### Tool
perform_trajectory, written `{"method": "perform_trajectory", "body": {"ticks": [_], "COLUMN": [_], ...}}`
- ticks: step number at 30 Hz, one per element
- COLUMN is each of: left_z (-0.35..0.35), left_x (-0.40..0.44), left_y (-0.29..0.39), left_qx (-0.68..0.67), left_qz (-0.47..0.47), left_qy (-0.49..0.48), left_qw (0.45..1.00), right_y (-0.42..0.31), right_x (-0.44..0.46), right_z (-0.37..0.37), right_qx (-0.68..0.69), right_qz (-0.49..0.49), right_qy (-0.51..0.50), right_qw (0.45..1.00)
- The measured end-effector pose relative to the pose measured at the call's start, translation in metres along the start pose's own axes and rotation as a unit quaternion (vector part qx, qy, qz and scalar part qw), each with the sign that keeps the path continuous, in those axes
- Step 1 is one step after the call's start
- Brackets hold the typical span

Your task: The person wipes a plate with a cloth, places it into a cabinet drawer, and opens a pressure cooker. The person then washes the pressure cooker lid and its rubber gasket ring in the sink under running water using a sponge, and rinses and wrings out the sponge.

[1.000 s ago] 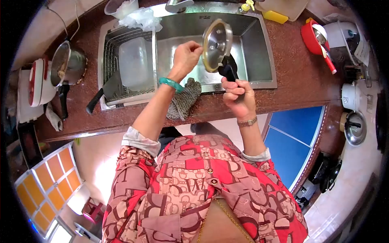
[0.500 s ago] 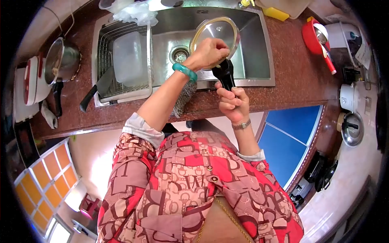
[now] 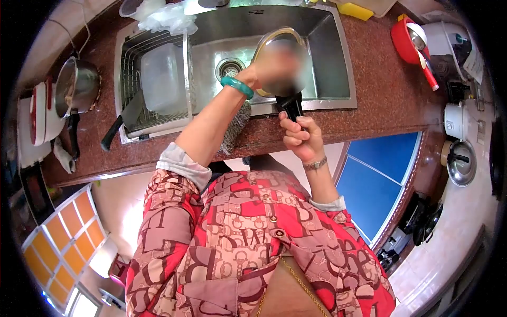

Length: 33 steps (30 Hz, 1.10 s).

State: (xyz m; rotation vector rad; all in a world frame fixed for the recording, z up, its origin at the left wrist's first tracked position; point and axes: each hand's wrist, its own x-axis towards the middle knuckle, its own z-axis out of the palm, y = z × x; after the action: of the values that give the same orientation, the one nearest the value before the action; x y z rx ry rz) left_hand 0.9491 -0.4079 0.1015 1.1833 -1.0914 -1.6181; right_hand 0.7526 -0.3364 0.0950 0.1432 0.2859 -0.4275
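Observation:
Over the steel sink, a round glass lid with a pale yellowish rim is held up, tilted. My right hand is closed around the black handle at the lid's near edge. Across the lid's middle lies my left hand, with a green bangle at the wrist; its fingers are blurred out, so their pose is hidden. A grey knitted cloth hangs at the sink's front edge, partly behind my left forearm.
A wire rack in the sink's left part holds a translucent container and a black-handled knife. A steel pot stands at the left. A red pan and a steel lid are at the right.
My left hand has moved right, from beside the lid to across its middle. The lid has turned from nearly edge-on to show more of its face. My right hand keeps its hold.

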Motion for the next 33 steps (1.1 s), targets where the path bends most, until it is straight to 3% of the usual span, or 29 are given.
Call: {"method": "perform_trajectory", "body": {"ticks": [6,9,19,25,29,31,33], "left_z": [-0.005,-0.005,-0.007,-0.014,-0.036,-0.061,-0.064], "left_x": [0.005,0.010,0.010,0.003,0.002,-0.010,-0.018], "left_y": [-0.011,-0.011,-0.012,0.004,0.003,0.029,0.050], "left_qx": [-0.111,-0.120,-0.135,-0.138,-0.263,-0.357,-0.213], "left_qz": [-0.038,-0.070,-0.050,-0.061,-0.068,-0.048,-0.044], "left_qy": [-0.047,-0.060,-0.029,-0.083,0.061,0.057,0.148], "left_qw": [0.992,0.989,0.989,0.985,0.960,0.931,0.965], "right_y": [-0.001,-0.003,-0.005,-0.008,-0.017,-0.022,-0.030], "right_x": [-0.005,-0.006,-0.009,-0.012,-0.017,-0.022,-0.028], "right_z": [-0.002,-0.004,-0.001,-0.006,-0.010,-0.013,-0.013], "right_qx": [-0.047,-0.051,-0.035,0.010,0.085,0.076,0.068], "right_qz": [-0.008,-0.011,-0.028,-0.011,-0.036,-0.063,-0.072], "right_qy": [0.012,0.009,0.016,-0.012,0.006,0.014,0.022], "right_qw": [0.999,0.999,0.999,1.000,0.996,0.995,0.995]}}
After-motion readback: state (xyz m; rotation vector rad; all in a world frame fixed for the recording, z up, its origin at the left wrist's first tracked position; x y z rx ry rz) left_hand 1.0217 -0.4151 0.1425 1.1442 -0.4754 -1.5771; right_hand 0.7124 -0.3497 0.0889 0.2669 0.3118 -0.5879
